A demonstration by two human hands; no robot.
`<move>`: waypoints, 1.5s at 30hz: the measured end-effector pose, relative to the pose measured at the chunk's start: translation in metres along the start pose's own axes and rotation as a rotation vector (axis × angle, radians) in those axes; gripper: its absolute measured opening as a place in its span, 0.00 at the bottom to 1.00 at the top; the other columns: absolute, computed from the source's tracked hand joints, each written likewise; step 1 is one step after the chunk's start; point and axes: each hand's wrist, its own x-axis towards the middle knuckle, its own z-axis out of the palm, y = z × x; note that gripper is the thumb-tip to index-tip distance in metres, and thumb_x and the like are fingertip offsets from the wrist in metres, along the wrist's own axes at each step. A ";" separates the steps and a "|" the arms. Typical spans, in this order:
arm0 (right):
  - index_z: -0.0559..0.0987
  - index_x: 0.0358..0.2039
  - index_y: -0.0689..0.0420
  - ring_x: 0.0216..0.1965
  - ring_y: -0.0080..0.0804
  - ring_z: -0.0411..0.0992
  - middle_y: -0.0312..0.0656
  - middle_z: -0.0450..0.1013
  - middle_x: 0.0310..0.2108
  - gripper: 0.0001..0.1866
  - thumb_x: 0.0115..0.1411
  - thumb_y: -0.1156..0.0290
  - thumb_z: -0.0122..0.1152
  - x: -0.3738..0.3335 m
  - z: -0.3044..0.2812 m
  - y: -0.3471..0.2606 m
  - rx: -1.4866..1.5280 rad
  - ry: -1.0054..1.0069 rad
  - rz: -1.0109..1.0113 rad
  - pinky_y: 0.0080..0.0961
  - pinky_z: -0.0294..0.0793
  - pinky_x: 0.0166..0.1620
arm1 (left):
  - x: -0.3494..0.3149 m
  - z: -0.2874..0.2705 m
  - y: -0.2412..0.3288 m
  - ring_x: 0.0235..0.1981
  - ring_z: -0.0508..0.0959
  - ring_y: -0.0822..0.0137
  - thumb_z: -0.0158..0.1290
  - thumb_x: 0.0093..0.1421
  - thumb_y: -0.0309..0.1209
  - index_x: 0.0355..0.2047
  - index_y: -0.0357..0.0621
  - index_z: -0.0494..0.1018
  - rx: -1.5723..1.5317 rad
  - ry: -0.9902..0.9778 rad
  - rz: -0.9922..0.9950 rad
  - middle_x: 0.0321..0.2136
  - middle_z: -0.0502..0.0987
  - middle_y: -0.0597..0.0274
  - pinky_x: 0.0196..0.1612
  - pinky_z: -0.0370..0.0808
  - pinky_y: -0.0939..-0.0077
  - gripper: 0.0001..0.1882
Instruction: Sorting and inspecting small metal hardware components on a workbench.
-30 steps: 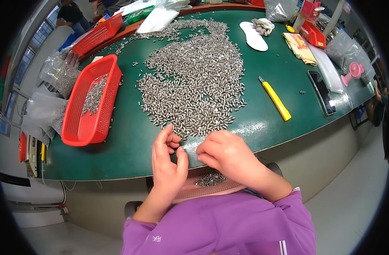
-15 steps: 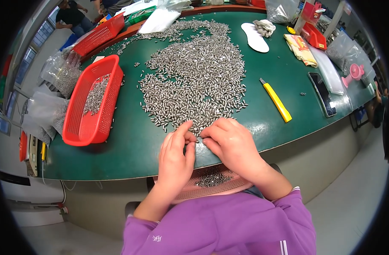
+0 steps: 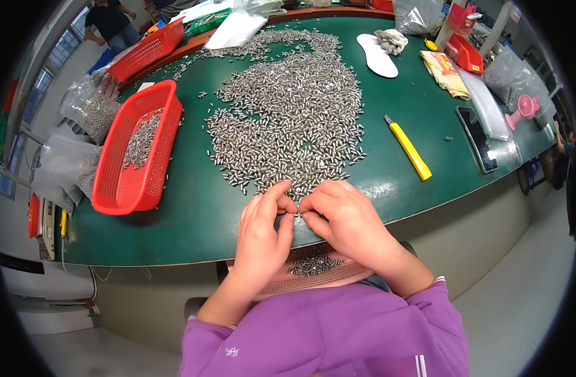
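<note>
A wide heap of small silver metal parts (image 3: 294, 119), short and pointed, covers the middle of the green table (image 3: 193, 213). At the heap's near edge my left hand (image 3: 261, 226) is closed, thumb and forefinger pinched at a tiny metal part (image 3: 297, 215). My right hand (image 3: 344, 217) meets it from the other side, its fingertips drawn together beside that part. Whether the right fingers hold a piece too is hidden. Below the table edge, a pink basket (image 3: 282, 286) rests at my lap with more of the parts inside.
To the left stands a red basket (image 3: 102, 188) partly filled with parts, beside clear bags (image 3: 65, 160) of them. On the right lie a yellow cutter knife (image 3: 410, 151), a phone (image 3: 476, 139) and a white insole (image 3: 376, 58) with a grey cloth (image 3: 392, 41) on it.
Both hands have shifted slightly toward me, and their fingertips have come closer together. A person in the far left background has changed posture.
</note>
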 end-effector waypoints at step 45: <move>0.81 0.35 0.54 0.37 0.42 0.74 0.39 0.74 0.32 0.09 0.54 0.70 0.70 -0.011 0.000 -0.004 0.097 -0.190 -0.095 0.38 0.73 0.43 | -0.014 -0.002 -0.002 0.40 0.75 0.64 0.51 0.58 0.14 0.64 0.35 0.62 -0.109 0.125 -0.040 0.41 0.76 0.55 0.46 0.74 0.70 0.32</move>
